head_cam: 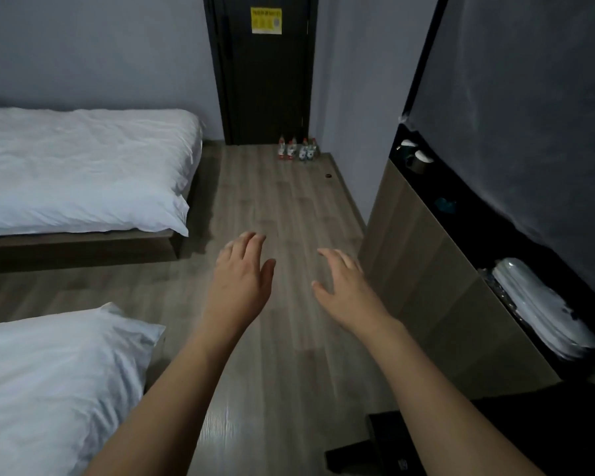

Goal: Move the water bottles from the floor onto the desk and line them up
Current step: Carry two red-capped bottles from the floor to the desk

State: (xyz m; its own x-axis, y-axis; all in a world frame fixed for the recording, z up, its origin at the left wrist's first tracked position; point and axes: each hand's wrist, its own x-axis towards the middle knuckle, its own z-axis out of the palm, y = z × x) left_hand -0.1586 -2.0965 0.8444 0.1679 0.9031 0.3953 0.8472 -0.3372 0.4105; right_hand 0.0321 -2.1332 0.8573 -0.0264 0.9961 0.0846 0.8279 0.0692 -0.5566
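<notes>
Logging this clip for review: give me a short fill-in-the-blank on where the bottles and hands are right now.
1. The water bottles stand on the ____ by the dark door.
2. The left hand and right hand hold ____.
3. The fingers of both hands are ____, not clenched.

Missing words: floor; nothing; relaxed

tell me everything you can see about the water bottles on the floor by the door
The small clear plastic water bottles stand upright in a tight cluster on the grey wood-look floor, right in front of the dark door near the wall corner. Those on the left carry red and white labels, those on the right bluish ones. They are too far and small to count surely; about five show. Nothing holds them: both bare hands hover open well short of them.
</notes>
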